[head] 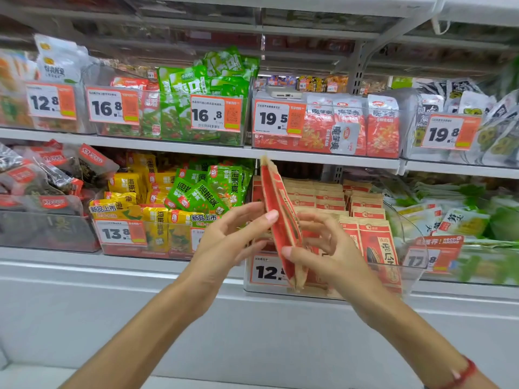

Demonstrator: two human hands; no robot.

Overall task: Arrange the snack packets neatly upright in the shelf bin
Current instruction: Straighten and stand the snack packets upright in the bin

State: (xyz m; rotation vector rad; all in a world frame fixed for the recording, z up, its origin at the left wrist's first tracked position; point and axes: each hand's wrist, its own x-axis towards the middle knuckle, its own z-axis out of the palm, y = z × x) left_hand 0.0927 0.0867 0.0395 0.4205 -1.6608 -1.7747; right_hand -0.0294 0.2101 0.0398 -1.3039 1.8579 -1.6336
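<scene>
A red and kraft-brown snack packet (276,203) stands edge-on in front of the clear shelf bin (412,265) on the lower shelf. My right hand (328,254) pinches its lower edge between thumb and fingers. My left hand (230,234) has straight fingers, and their tips touch the packet's left face. Inside the bin, several matching red and brown packets (376,242) stand upright in rows, their tops showing behind the held one.
Left of the bin sits a bin of yellow and green packets (174,197) with a 13.8 price tag. White and green packets (460,220) fill the bin on the right. The upper shelf (196,147) carries more bins with orange price tags.
</scene>
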